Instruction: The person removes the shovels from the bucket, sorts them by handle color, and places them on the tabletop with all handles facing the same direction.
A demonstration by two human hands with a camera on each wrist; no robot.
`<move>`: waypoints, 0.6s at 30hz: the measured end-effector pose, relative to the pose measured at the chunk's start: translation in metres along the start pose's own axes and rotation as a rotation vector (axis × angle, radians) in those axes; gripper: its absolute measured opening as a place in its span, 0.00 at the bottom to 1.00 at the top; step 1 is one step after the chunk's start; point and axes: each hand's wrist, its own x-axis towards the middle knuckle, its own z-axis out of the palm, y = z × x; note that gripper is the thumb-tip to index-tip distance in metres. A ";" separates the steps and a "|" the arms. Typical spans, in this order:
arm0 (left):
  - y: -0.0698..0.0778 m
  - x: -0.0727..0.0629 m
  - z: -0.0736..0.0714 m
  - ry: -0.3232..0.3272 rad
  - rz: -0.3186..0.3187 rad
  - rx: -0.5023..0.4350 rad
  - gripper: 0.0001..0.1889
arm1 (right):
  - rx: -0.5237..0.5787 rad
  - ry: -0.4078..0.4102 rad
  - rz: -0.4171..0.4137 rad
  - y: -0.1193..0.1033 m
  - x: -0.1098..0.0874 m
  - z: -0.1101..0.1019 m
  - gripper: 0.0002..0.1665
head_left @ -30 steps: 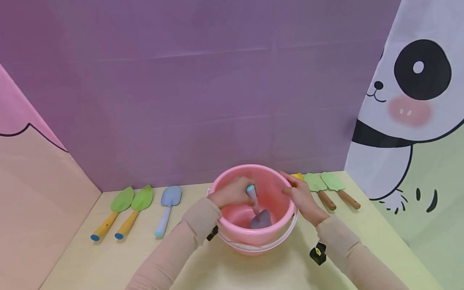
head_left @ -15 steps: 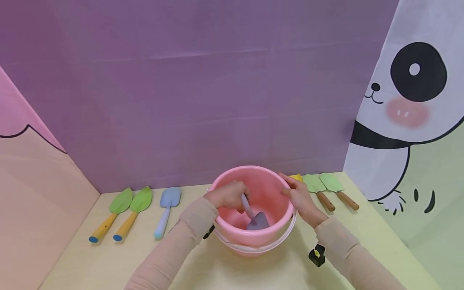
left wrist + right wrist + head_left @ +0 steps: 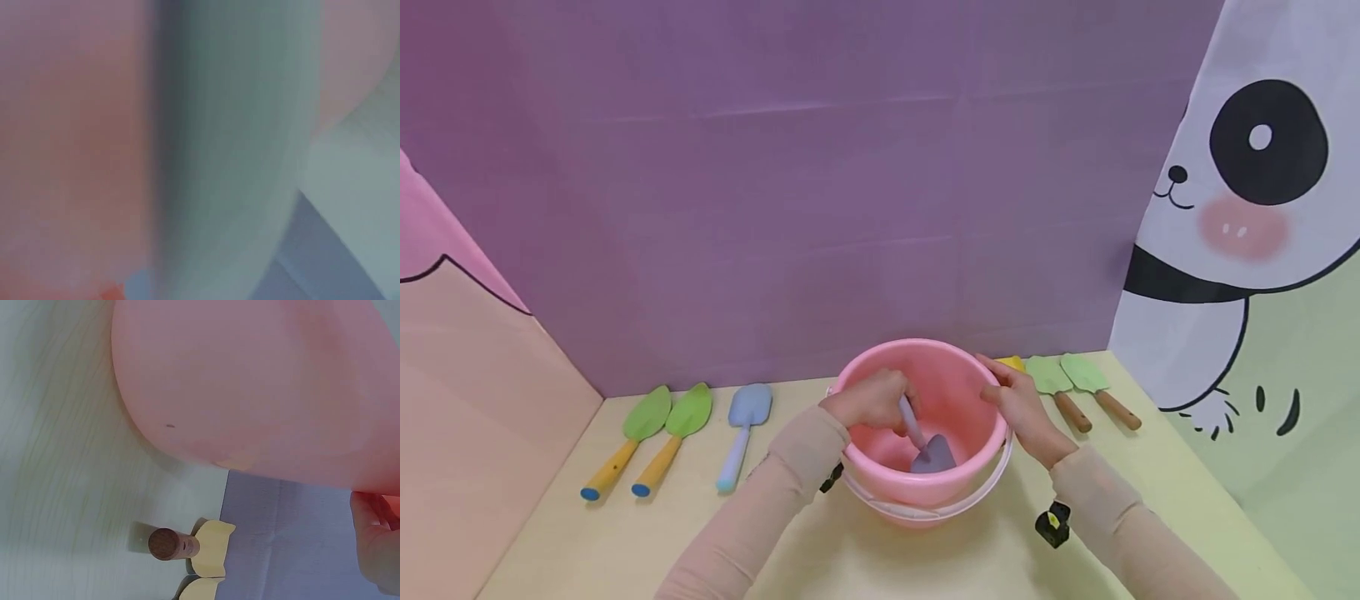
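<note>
A pink bucket (image 3: 917, 482) stands in the middle of the table, its white carrying handle (image 3: 951, 507) hanging down at the front. My left hand (image 3: 874, 402) reaches inside and grips the lavender handle of a small shovel (image 3: 935, 456). The shovel's grey-purple blade points down, close over the bucket's floor. On the far right of the rim, my right hand (image 3: 1028, 415) holds the bucket with the thumb inside and fingers outside. The right wrist view shows the bucket's outer wall (image 3: 250, 375) and part of that hand (image 3: 380, 550). In the left wrist view everything is a close blur.
Left of the bucket lie two leaf-shaped green trowels (image 3: 688, 412) with yellow handles and a blue shovel (image 3: 750, 407). To the right lie two pale green trowels (image 3: 1084, 372) with brown handles; a yellow piece (image 3: 1012, 363) peeks out behind the right hand. A purple wall (image 3: 850, 208) rises behind.
My left hand has shifted slightly left and down with the shovel, and its light-blue handle end is now hidden. The right hand keeps its hold on the bucket.
</note>
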 end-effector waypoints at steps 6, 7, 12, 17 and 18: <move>0.004 -0.007 -0.007 0.034 0.025 0.044 0.06 | -0.003 0.001 -0.008 0.001 0.003 0.000 0.35; 0.004 -0.009 -0.009 0.053 0.037 0.066 0.06 | -0.008 0.002 -0.008 0.001 0.003 0.000 0.35; 0.002 -0.018 -0.013 0.113 0.087 0.084 0.06 | -0.019 0.007 0.002 0.000 0.001 -0.002 0.35; 0.004 -0.034 -0.014 0.158 0.082 0.041 0.06 | -0.004 0.000 0.006 0.001 0.001 -0.002 0.35; 0.004 -0.038 -0.013 0.175 0.078 0.040 0.06 | -0.002 -0.001 0.005 0.001 0.001 -0.001 0.35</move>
